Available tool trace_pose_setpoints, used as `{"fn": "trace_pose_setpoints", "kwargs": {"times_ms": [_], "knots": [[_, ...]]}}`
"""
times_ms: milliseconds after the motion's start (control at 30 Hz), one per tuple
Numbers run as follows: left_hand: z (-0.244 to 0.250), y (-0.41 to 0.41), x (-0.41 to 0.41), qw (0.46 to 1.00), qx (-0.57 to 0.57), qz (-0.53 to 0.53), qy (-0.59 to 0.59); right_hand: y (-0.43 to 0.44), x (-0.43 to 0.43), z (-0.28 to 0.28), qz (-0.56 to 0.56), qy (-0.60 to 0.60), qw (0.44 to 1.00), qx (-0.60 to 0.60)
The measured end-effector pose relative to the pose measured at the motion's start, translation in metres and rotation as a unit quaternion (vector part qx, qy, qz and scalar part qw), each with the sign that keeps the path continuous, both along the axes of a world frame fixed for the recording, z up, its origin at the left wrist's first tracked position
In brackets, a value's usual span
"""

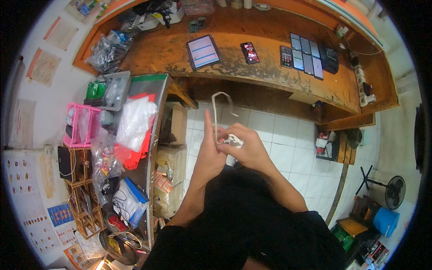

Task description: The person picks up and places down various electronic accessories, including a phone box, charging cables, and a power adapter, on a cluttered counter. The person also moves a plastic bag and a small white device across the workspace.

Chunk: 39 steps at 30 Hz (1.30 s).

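A thin white cable [215,116] rises from between my hands, bends over at the top and ends in the air to the right. My left hand [210,155] grips its lower part between thumb and curled fingers, with one finger pointing straight up beside it. Close against it, my right hand [248,145] is closed around a small white object [235,140]. Fingers cover much of this object, so its exact kind is unclear. A bit of red shows between the two hands. Both hands are held above the white tiled floor [261,123], in front of my black shirt.
Ahead stands a worn wooden counter [233,72] bearing a tablet [203,51], a smartphone [249,53] and several more phones [307,55]. A side table on the left holds plastic bags [136,123] and a pink basket [81,125]. At right stands a fan [395,192].
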<state>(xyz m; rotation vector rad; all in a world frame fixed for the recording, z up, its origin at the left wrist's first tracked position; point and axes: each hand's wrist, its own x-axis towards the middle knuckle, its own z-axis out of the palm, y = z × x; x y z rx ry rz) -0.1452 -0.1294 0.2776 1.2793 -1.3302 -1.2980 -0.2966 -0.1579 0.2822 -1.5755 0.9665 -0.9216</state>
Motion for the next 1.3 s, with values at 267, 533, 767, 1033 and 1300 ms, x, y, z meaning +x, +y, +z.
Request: {"fn": "trace_pose_setpoints", "kwargs": {"times_ms": [267,533,767,1033,1300], "knots": [[-0.030,0.005,0.001,0.999,-0.023,-0.016,-0.017,0.006,0.012,-0.027,-0.129,-0.054,0.990,-0.009],[-0.032,0.039,-0.011,0.919,-0.054,0.061,-0.385,0.001,0.004,-0.044,-0.155,-0.339,0.922,0.107],[-0.056,0.039,-0.011,0.706,0.456,0.023,0.541,0.026,0.007,-0.040,-0.161,-0.208,0.962,0.072],[-0.225,-0.037,-0.009,0.549,0.465,0.227,0.656,0.101,-0.141,-0.002,-0.250,-0.367,0.895,0.038],[-0.316,-0.052,0.037,0.642,0.469,0.329,0.509,0.191,-0.276,0.092,-0.680,-0.231,0.689,-0.101]]}}
